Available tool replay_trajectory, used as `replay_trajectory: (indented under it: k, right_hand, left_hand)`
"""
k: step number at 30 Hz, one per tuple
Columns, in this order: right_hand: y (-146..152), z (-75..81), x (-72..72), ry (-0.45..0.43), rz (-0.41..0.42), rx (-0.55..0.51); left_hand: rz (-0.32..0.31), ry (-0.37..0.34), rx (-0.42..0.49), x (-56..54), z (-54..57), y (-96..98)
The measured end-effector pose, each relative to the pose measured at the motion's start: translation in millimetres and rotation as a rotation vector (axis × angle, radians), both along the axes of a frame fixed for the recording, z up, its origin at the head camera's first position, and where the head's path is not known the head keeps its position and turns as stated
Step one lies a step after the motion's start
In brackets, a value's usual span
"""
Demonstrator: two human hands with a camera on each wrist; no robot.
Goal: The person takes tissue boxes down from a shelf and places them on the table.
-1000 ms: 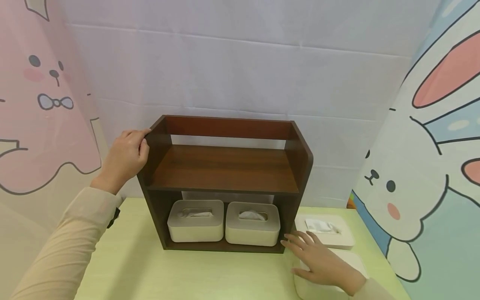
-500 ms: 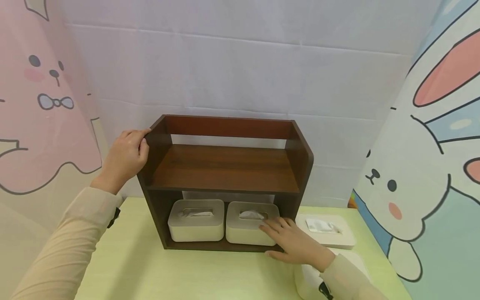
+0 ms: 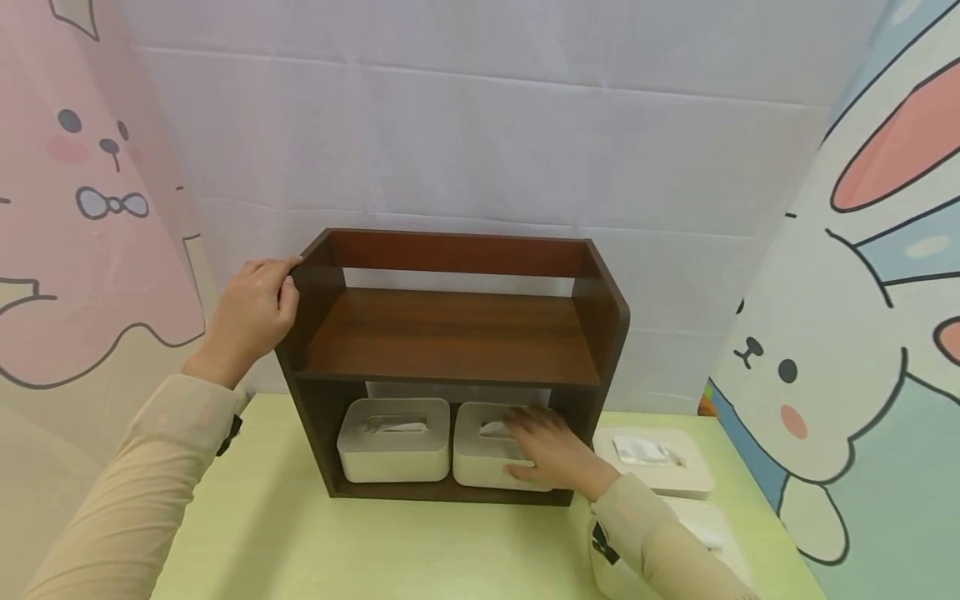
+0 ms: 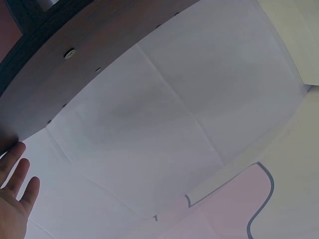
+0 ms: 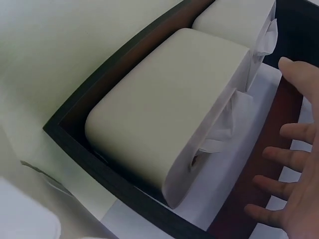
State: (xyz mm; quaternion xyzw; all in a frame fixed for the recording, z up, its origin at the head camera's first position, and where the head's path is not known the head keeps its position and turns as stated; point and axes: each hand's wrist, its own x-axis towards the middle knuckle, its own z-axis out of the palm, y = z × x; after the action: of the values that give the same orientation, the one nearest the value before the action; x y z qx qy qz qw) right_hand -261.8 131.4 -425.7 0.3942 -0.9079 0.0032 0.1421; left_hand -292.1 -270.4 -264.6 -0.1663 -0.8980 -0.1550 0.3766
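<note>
My left hand (image 3: 255, 312) holds the upper left edge of a dark brown wooden shelf (image 3: 450, 333); in the left wrist view its fingers (image 4: 19, 174) reach along the outer face of the side panel (image 4: 84, 57). Two cream tissue boxes stand side by side in the lower compartment, a left tissue box (image 3: 393, 458) and a right tissue box (image 3: 480, 471). My right hand (image 3: 551, 450), fingers spread, reaches over the right tissue box and hides part of its top. In the right wrist view a tissue (image 5: 224, 124) sticks out of that box.
Right of the shelf, a cream tissue box (image 3: 682, 477) lies on the light green tabletop (image 3: 420, 546). Nearer, another cream box (image 3: 720, 525) is partly hidden by my right sleeve. A white cloth (image 3: 480, 150) hangs behind, with cartoon-printed cloth (image 3: 855, 417) at the sides.
My right hand has moved left from beside the shelf's lower right corner to over the right tissue box. The left hand, shelf and boxes stay in place.
</note>
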Motion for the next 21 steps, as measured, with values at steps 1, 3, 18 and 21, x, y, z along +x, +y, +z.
replay_trajectory:
  k: [1, 3, 18, 21]
  right_hand:
    - [-2, -0.9, -3.0, -0.007, -0.008, -0.003]
    - [-5, -3.0, -8.5, -0.035, -0.032, -0.012]
    - [-17, -18.4, -34.0, -0.228, -0.134, -0.047]
    - [-18, -20.0, -37.6, -0.266, -0.151, -0.043]
  left_hand:
    - [0.002, -0.002, 0.000, 0.1, 0.0, -0.1]
    - [0.004, -0.001, -0.002, 0.0, -0.1, -0.4]
    - [0.000, -0.005, 0.001, 0.0, 0.1, 0.0]
    - [0.003, -0.014, 0.004, 0.7, 0.5, -0.1]
